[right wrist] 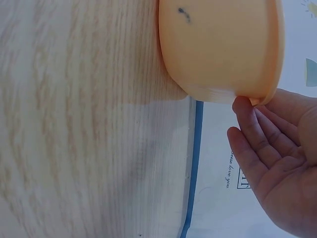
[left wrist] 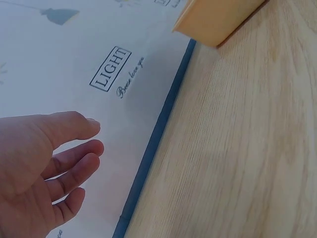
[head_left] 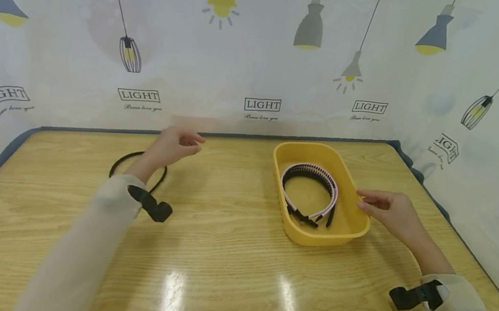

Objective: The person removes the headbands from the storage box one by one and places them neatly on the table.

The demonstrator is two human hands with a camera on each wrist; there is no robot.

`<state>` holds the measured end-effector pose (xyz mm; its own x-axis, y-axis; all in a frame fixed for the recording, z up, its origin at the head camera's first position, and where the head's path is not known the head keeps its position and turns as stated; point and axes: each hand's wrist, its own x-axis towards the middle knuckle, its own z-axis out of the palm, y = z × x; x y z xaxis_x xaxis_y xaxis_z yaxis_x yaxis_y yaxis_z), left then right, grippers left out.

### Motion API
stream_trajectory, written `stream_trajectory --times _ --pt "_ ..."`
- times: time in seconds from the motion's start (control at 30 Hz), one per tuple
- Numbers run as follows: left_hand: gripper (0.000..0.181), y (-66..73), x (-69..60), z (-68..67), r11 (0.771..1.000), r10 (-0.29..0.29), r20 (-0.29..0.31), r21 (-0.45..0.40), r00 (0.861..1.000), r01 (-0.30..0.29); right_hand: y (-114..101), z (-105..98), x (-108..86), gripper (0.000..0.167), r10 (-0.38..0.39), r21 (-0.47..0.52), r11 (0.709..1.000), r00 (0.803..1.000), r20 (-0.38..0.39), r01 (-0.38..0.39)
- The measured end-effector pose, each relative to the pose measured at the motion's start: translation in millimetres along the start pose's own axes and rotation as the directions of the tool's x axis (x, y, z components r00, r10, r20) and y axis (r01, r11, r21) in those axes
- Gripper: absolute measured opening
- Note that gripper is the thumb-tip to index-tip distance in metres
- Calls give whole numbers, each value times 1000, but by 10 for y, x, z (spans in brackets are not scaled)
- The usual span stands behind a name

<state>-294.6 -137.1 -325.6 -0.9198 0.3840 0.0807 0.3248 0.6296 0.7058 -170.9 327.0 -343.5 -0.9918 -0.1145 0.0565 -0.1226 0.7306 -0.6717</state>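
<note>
Steadying, it seemed, the yellow basket (head_left: 316,239) | my right hand (head_left: 393,213) pinched its rim (right wrist: 279,49) | left hand (head_left: 171,146) hung loose, empty | next likely needed: gripping the lone black headband (head_left: 114,165)

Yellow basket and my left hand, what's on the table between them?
Nothing: in the head view, the stretch of wooden tabletop between your left hand and the yellow basket is bare.

Left grip (head_left: 169,147) loosely curled, right grip (head_left: 392,215) pinching
</note>
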Motion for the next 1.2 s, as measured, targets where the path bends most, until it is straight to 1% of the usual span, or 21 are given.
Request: stream_trajectory --times 0.2,0.27,0.47,0.53,0.73,0.97,1.2 --pt "25 80 62 121 998 68 -10 -17 998 -68 1 4 3 44 1 6 1000 1000 -3 -1" --pt "25 108 77 156 996 83 -8 -25 997 -83 2 5 5 44 3 11 1000 1000 -1 -3" --pt "26 184 110 242 996 66 29 -57 997 -64 8 9 3 45 1 13 1000 1000 -3 -1" --pt "25 207 124 270 997 64 41 -55 997 -62 7 8 -4 44 1 13 1000 1000 -7 -1" --pt "24 287 182 360 996 79 61 -40 995 -76 19 9 -7 44 -4 16 1000 1000 -6 4" --pt "23 385 248 479 993 109 80 -45 991 -106 46 17 1 44 -8 19 1000 1000 -11 8" --pt "23 489 308 601 992 122 104 -46 987 -118 65 21 4 44 -5 25 1000 1000 -18 5"
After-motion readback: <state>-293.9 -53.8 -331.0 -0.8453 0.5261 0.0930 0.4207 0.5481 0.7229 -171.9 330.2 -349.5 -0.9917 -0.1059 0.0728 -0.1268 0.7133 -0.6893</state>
